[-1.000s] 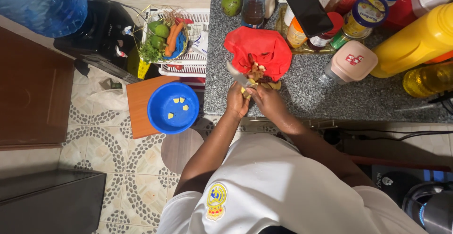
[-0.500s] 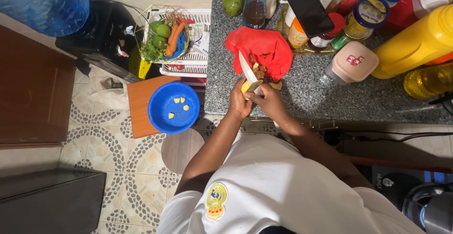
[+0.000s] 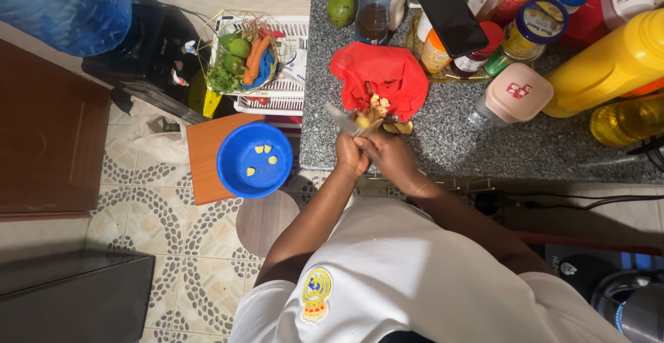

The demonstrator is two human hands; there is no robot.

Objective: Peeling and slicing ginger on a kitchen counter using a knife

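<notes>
Two bare hands meet at the front edge of the speckled grey stone counter (image 3: 484, 142). The left hand (image 3: 351, 155) is clenched around the handle of a steel-bladed kitchen knife (image 3: 342, 119), whose blade slants up and to the left over the counter edge. The right hand (image 3: 389, 155) grips a small pale yellow piece of root (image 3: 364, 121) pressed against the blade. Just beyond them lies a crumpled red plastic bag (image 3: 384, 73) with yellowish peelings (image 3: 379, 104) heaped on its near edge, and a few more peelings on the stone beside it. Lower, to the left of the counter, a round blue plastic bowl (image 3: 238, 170) holding a few yellow cut pieces (image 3: 263, 155) sits on an orange-brown wooden stool (image 3: 202, 156).
</notes>
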